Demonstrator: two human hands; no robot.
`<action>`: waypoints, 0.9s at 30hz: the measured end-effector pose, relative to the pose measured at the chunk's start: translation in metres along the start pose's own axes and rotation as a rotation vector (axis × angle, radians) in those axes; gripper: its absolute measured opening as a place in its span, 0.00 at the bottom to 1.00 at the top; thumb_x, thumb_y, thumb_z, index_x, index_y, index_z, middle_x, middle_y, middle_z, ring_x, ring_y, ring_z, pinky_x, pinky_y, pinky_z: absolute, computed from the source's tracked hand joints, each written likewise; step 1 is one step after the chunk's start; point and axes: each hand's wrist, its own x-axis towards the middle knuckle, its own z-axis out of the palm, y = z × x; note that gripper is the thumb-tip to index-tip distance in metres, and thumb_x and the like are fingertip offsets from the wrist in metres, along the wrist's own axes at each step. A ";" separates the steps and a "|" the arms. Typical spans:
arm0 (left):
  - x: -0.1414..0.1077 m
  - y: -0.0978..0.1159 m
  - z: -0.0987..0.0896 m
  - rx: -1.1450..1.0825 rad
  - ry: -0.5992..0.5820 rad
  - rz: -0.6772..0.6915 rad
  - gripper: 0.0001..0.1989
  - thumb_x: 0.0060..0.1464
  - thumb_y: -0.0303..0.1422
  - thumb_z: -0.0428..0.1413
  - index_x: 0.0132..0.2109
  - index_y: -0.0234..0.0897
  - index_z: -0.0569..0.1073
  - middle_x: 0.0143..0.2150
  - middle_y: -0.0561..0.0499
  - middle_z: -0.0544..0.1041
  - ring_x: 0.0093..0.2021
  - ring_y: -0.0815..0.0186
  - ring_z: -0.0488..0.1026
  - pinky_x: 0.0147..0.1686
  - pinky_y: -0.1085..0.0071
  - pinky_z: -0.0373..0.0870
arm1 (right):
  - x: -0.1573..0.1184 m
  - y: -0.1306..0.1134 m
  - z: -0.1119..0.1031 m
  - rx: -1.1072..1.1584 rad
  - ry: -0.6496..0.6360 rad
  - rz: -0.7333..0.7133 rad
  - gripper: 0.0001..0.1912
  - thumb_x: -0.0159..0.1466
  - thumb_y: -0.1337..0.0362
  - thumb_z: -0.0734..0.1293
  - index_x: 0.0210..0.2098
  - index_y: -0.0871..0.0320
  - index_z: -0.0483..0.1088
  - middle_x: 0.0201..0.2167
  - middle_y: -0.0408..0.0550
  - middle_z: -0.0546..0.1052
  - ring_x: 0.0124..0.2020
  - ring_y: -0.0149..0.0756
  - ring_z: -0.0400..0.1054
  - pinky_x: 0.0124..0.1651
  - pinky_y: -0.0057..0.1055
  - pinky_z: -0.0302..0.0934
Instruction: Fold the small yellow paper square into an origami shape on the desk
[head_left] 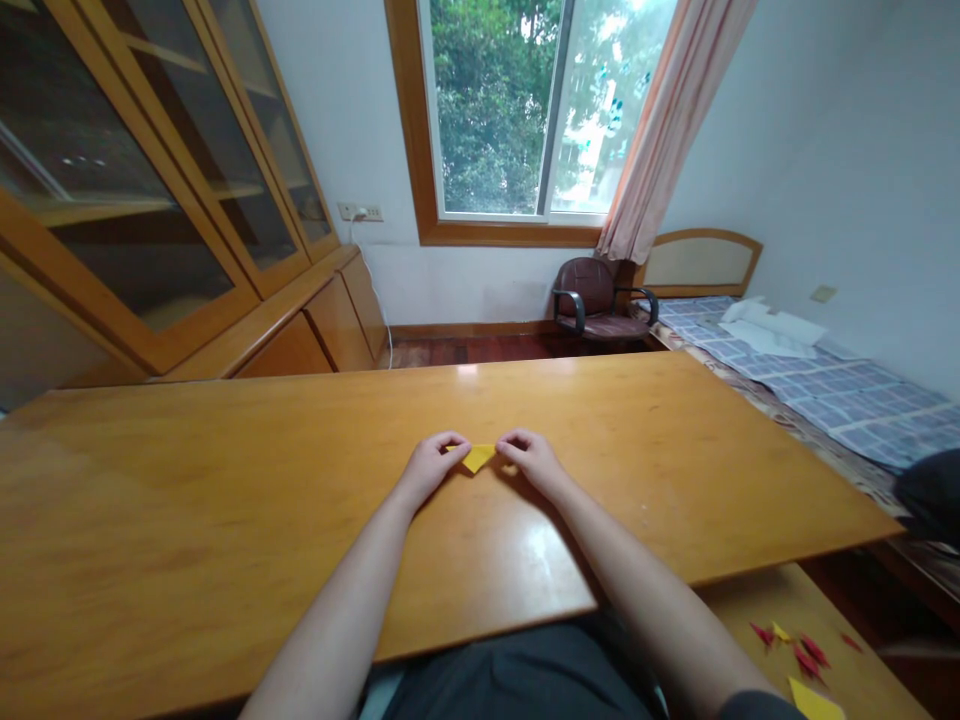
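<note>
A small piece of yellow paper [478, 458], folded to a triangle with its point toward me, is held between my two hands over the wooden table. My left hand [436, 462] pinches its left corner between thumb and fingers. At the right corner, my right hand [531, 458] pinches the paper the same way. The fingertips cover both ends of the triangle, so only its middle shows fully.
The wooden table [225, 500] spreads wide around my hands. On a lower surface at the bottom right lie several small red folded pieces [808, 658] and a yellow sheet [816, 700]. Beyond the table stand an armchair [589, 295], a bed [810, 370] and a glass-doored cabinet [225, 310].
</note>
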 end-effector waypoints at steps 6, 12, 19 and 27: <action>0.001 -0.001 -0.001 -0.071 0.047 -0.051 0.14 0.49 0.43 0.58 0.32 0.34 0.76 0.31 0.51 0.76 0.33 0.64 0.71 0.35 0.72 0.65 | 0.001 -0.002 -0.003 0.124 0.072 0.033 0.14 0.54 0.54 0.71 0.28 0.60 0.73 0.24 0.43 0.73 0.26 0.30 0.65 0.31 0.27 0.59; 0.001 -0.003 -0.001 -0.089 0.046 -0.057 0.14 0.49 0.43 0.58 0.32 0.35 0.76 0.31 0.51 0.77 0.33 0.64 0.71 0.34 0.72 0.65 | 0.002 0.000 -0.001 0.112 0.085 -0.005 0.13 0.56 0.54 0.70 0.30 0.59 0.72 0.25 0.42 0.73 0.26 0.30 0.64 0.32 0.27 0.58; -0.001 -0.001 0.002 0.002 -0.023 0.016 0.12 0.51 0.41 0.57 0.32 0.35 0.77 0.33 0.50 0.78 0.35 0.63 0.72 0.36 0.72 0.66 | -0.001 -0.003 0.006 -0.160 -0.055 -0.145 0.10 0.59 0.58 0.68 0.31 0.60 0.74 0.28 0.45 0.75 0.30 0.33 0.66 0.35 0.29 0.59; -0.001 0.001 0.002 -0.036 -0.022 -0.008 0.12 0.51 0.40 0.57 0.32 0.34 0.77 0.31 0.50 0.77 0.33 0.64 0.72 0.36 0.72 0.65 | -0.001 0.000 0.001 -0.059 -0.004 -0.079 0.10 0.57 0.58 0.68 0.30 0.59 0.72 0.26 0.43 0.73 0.29 0.32 0.65 0.34 0.28 0.57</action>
